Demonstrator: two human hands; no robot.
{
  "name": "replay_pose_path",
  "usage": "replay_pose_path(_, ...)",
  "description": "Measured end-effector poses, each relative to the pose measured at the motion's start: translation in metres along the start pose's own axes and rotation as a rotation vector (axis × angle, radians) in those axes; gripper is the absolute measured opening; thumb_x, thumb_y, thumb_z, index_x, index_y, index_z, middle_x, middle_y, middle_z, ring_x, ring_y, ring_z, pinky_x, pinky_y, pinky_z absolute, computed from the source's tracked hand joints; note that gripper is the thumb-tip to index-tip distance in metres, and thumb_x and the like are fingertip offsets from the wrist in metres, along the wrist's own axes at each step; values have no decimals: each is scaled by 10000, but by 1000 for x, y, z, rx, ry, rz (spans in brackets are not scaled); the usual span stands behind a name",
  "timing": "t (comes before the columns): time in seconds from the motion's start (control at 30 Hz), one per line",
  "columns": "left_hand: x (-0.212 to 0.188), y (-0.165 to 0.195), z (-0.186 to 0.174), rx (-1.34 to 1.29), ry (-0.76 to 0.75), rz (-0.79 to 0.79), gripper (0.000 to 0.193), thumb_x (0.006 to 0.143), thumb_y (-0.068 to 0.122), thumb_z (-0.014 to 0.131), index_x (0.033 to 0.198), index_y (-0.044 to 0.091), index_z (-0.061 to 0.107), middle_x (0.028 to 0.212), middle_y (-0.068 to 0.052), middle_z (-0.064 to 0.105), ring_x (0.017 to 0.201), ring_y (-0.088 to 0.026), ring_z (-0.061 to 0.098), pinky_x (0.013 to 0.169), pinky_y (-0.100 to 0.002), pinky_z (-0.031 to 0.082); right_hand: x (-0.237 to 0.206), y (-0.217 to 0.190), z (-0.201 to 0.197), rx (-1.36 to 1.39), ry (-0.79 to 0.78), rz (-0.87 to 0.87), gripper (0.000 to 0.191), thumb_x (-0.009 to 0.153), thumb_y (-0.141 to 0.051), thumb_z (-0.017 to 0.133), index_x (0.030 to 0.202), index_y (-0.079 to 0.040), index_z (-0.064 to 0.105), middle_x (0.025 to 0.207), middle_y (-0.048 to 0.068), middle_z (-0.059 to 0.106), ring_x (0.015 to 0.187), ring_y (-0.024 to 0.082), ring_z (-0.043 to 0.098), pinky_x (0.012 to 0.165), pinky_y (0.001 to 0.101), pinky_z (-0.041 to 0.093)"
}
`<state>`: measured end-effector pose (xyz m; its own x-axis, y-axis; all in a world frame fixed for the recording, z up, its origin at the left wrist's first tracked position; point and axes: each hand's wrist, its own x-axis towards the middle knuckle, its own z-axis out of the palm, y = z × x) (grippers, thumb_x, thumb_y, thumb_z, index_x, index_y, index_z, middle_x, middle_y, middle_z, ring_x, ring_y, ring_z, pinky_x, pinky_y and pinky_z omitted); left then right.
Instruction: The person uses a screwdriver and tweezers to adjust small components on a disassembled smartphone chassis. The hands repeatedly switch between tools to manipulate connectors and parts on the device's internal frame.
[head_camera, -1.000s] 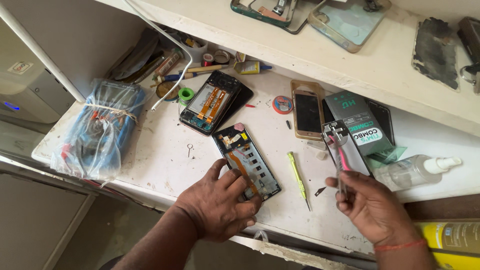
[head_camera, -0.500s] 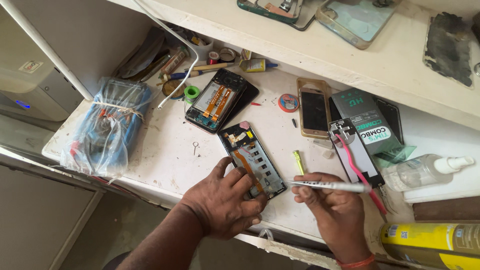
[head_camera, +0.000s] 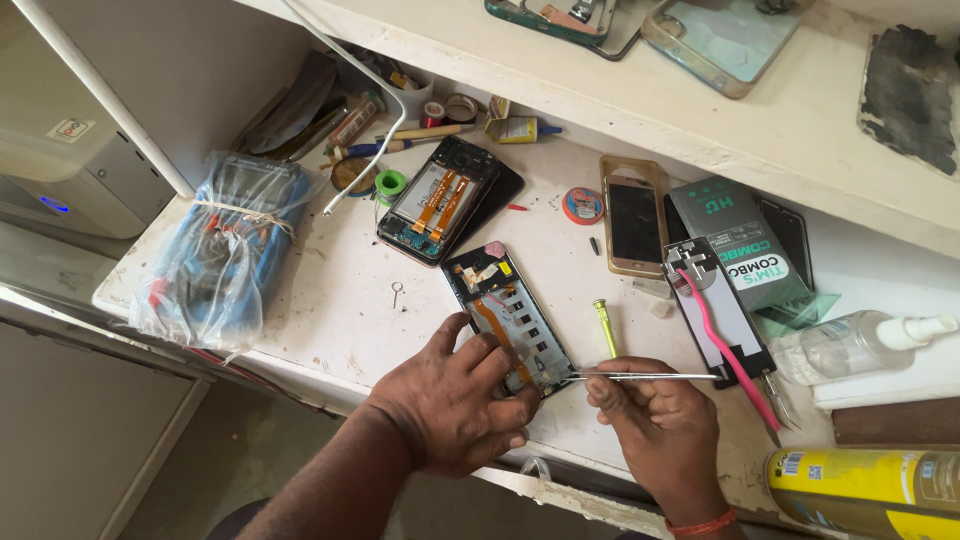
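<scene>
Steel tweezers are pinched in the right hand, tips at the opened phone frame, which is pressed flat under the left hand's spread fingers; probing seems underway, and a steady, fine grip is needed.

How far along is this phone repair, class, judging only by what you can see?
Done: the opened phone lies with its back off, insides bare. In hand: the left hand steadies it while the right hand brings tweezers to its lower end. Left: it remains unclosed.
</scene>
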<state>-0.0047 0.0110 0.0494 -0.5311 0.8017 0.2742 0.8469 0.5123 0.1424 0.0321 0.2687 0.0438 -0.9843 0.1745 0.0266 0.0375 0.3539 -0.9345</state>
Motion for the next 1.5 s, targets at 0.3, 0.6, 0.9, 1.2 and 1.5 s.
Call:
replay_pose_path(0.3, 2, 0, -2, 2, -45, -7, 442, 912, 548, 583, 1259, 275, 612, 1188, -149, 534, 1213, -351, 505, 1107, -734, 274, 1, -7, 5, -56, 2, -8, 268, 851, -153, 779, 1054, 19, 755, 748, 80, 783, 661, 82, 704, 543, 226, 569)
replay_pose_path(0.6, 1, 0, -2, 8, -60, -13, 444, 917, 552, 578, 1260, 271, 604, 1198, -154, 528, 1222, -352, 498, 1096, -740, 277, 0, -6, 10, -47, 35, -59, 250, 863, -135, 783, 1047, 34, 756, 746, 75, 774, 649, 77, 677, 556, 215, 540)
replay_pose_path(0.9, 0, 0, -3, 10, -33, -3, 455, 911, 545, 588, 1263, 256, 606, 1177, -136, 535, 1193, -341, 516, 1103, -735, 292, -5, 0, 8, -63, 43, -104, 251, 866, -126, 781, 1068, 20, 751, 730, 71, 771, 633, 73, 670, 557, 214, 540)
replay_pose_path(1.2, 1, 0, -2, -7, -41, -14, 452, 900, 540, 604, 1260, 267, 609, 1185, -147, 532, 1203, -342, 508, 1092, -733, 290, -5, 0, 9, -52, 49, -145, 257, 863, -128, 779, 1066, 25, 740, 761, 67, 789, 658, 69, 694, 573, 205, 561)
replay_pose_path(1.5, 1, -1, -1, -4, -27, -7, 449, 895, 549, 599, 1247, 272, 615, 1201, -154, 529, 1217, -349, 497, 1085, -738, 281, -5, -2, 11, -24, 20, -129, 254, 865, -116, 785, 1078, 16, 745, 731, 68, 760, 649, 68, 663, 571, 204, 528)
